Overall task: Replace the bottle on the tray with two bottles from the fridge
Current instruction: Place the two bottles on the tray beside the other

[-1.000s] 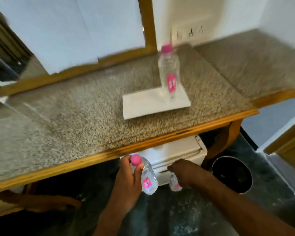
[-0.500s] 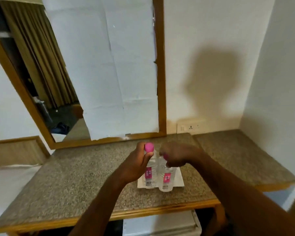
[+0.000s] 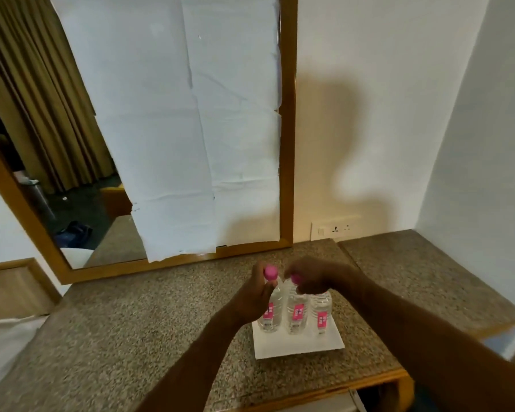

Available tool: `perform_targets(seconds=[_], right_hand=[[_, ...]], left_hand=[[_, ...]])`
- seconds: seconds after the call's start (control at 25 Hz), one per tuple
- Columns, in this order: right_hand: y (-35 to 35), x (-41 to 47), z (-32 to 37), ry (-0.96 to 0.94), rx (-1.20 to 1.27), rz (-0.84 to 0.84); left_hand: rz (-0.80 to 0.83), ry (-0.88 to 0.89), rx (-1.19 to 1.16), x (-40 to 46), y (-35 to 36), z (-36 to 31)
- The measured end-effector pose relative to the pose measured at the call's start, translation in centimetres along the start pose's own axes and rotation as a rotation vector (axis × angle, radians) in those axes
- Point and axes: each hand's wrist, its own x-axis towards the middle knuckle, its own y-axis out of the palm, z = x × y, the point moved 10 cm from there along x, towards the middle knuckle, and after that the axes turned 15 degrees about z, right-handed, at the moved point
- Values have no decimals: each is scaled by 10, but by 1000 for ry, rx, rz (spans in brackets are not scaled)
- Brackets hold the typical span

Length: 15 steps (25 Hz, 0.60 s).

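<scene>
On the white tray (image 3: 298, 347) near the right end of the granite counter (image 3: 131, 322), three water bottles stand upright in a tight row, pink labels facing us. Leftmost, the left hand (image 3: 252, 301) is wrapped around the neck and shoulder of the left bottle (image 3: 270, 310), thumb up by its pink cap, fingers closed on it — a steadying hold, I'd say, as its base meets the tray. Next along, the right hand (image 3: 312, 278) comes over the top of the middle bottle (image 3: 296, 316), fingers curled down around its cap and clamped there, a top grip that leaves room on either side in this crowded line. Then the right bottle (image 3: 321, 315), nobody touching it, its cap hidden behind that right hand. By my reading that's the one due to leave: two are being seated, and the swap isn't finished until it's lifted off the tray.
</scene>
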Motion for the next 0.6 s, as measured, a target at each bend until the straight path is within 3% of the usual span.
perform_targets(seconds=[0.6], right_hand=[[37, 51, -35, 22, 46, 66]], left_hand=[[161, -89, -130, 25, 52, 58]])
